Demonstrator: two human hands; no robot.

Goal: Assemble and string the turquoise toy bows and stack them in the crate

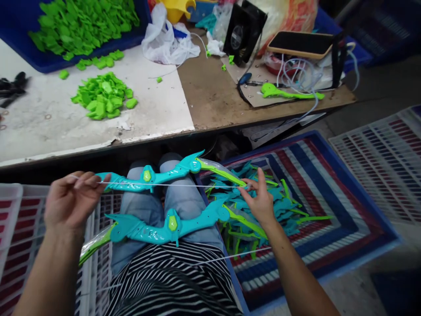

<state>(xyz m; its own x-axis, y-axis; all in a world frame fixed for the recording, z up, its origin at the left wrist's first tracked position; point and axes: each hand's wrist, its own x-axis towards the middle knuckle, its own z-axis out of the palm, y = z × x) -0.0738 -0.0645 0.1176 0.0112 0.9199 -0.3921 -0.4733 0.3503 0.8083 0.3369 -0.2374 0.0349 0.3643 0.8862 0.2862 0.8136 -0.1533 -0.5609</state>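
A turquoise toy bow (167,177) with lime-green limbs lies across my knees. My left hand (74,199) is closed in a pinch at its left end, on the white string (187,185). The string runs taut along the bow to my right hand (261,199). There my thumb and a finger close on the tip of the lime limb (225,170), another finger raised. The bow's left limb is hidden behind my left hand. Nearer my body, a second turquoise toy bow (148,230) rests on my lap, with its own white string (233,256) over my striped shirt.
A blue-rimmed crate (358,263) at my right holds a heap of similar bows. White plastic crates (9,219) stand left and far right. The workbench (210,105) ahead bears a pile of green parts (101,96), a blue bin (33,59), a fan (243,33) and a phone (301,44).
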